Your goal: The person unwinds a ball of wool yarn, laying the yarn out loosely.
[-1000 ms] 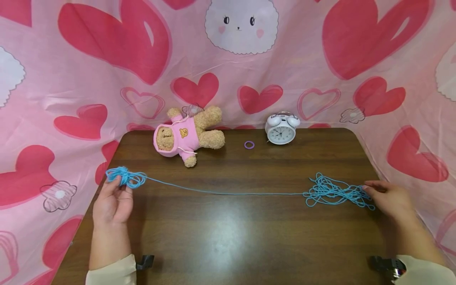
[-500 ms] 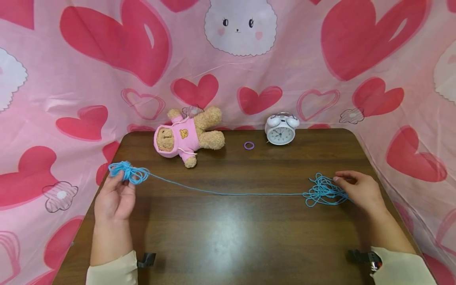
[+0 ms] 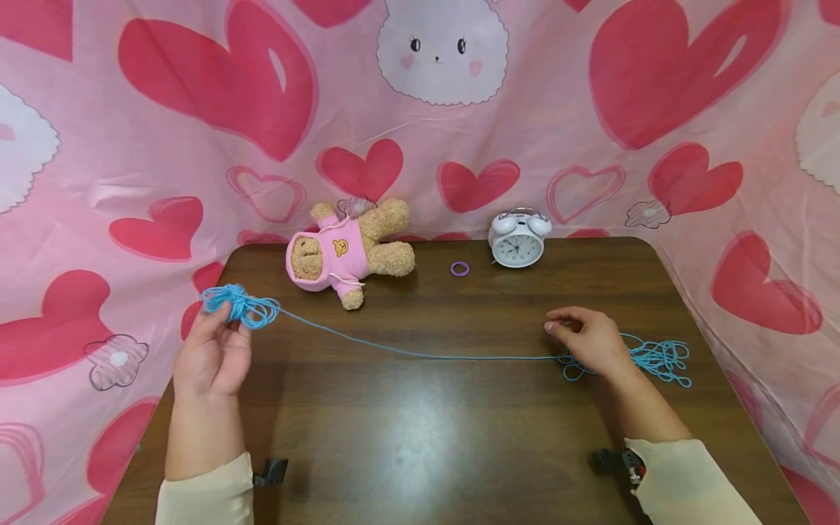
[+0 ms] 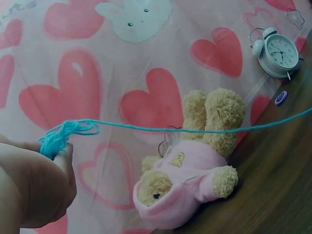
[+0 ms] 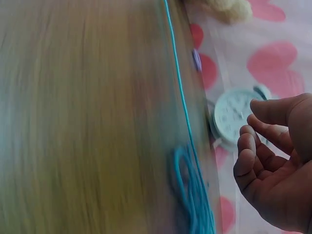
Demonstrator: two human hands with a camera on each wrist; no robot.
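My left hand (image 3: 213, 357) pinches a bundle of looped blue cord (image 3: 241, 305) between thumb and fingers above the table's left side. From that bundle a single strand (image 3: 367, 341) sags down and crosses the table to a loose pile of the same cord (image 3: 659, 359) on the right. Over this pile hovers my right hand (image 3: 593, 343), covering part of it. Its fingers are loosely bent with nothing between them, as the right wrist view also shows. In the left wrist view the cord bundle (image 4: 61, 138) pokes out past the left hand's fingers.
A plush bear in a pink hoodie (image 3: 344, 251) lies on its back at the table's far left. A purple ring (image 3: 459, 269) and a white alarm clock (image 3: 517, 240) are along the back edge. Behind the wooden table (image 3: 420, 423) hangs a pink heart-print cloth (image 3: 420, 131).
My right hand has let go of the cord pile's right end and swept left across it. The left hand has risen slightly with its bundle, and the strand sags a little more.
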